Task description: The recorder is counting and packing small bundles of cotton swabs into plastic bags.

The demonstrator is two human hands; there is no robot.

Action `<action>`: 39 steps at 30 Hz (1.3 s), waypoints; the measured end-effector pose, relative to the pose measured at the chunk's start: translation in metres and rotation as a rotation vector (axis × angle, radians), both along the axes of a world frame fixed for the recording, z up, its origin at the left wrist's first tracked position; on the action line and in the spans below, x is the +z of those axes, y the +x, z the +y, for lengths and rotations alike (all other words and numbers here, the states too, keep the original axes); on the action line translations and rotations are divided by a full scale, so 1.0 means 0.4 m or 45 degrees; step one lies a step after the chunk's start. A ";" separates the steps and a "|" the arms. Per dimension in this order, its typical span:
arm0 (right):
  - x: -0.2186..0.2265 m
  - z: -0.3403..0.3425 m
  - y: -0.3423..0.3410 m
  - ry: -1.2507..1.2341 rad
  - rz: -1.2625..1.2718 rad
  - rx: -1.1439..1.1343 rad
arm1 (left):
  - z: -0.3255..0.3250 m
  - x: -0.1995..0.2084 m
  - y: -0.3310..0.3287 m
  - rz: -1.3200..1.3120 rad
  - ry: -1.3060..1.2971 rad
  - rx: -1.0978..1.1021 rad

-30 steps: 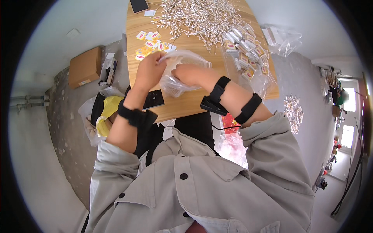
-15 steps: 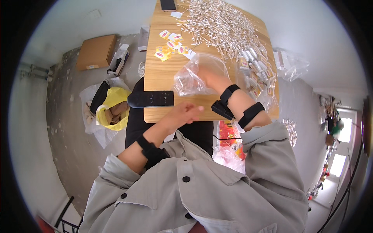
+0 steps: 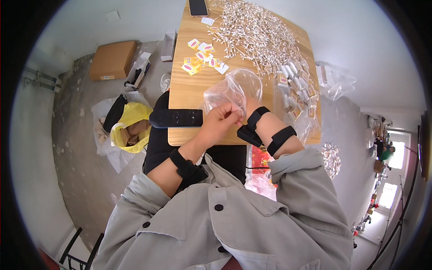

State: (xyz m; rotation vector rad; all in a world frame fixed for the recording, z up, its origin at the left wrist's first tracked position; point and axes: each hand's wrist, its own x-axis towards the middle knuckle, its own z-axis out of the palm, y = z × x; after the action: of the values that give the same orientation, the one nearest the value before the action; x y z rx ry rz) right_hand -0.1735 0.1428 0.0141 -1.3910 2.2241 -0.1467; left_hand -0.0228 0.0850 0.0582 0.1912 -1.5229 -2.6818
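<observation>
A clear plastic bag (image 3: pixel 216 95) lies loosely bunched near the front of the wooden table (image 3: pixel 189 96). My left hand (image 3: pixel 218 125) is closed, its thumb and fingers pinching the bag's near edge. Close beside it is my right hand (image 3: pixel 250 106), partly covered by the bag's film; its fingertips are hidden, so their grip does not show. Beyond the bag sit several small yellow-and-white cards (image 3: pixel 202 56). A large heap of loose cotton swabs (image 3: pixel 256 33) covers the far right of the table. Small filled packs of swabs (image 3: pixel 294 83) are piled to the right.
A dark flat object (image 3: pixel 177 118) juts over the table's left edge. A phone (image 3: pixel 198 7) lies at the far left corner. On the floor at left are a cardboard box (image 3: pixel 112 60) and a yellow bag (image 3: pixel 135 112). Another clear bag (image 3: pixel 337 81) sits beyond the table's right side.
My left hand has moved up and right, from free of the bag to pinching its edge. My right hand has drawn back toward me, nearer the left.
</observation>
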 end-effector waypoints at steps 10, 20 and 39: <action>0.115 0.001 -0.025 0.094 -0.130 0.005 | -0.032 -0.001 0.034 -0.180 -0.022 0.010; 0.337 0.342 -0.005 -0.815 -0.906 -0.976 | -0.044 0.051 0.043 -0.261 -0.209 -0.016; -0.030 0.681 -0.257 -1.592 -1.037 -2.077 | -0.150 0.079 0.108 -0.400 -0.341 -0.323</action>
State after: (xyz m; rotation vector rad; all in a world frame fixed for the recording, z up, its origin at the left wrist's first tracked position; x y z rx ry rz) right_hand -0.2763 0.4153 0.0019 0.5931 1.7667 -2.3032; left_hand 0.0202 0.0252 0.0898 0.4517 -2.1113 -2.6880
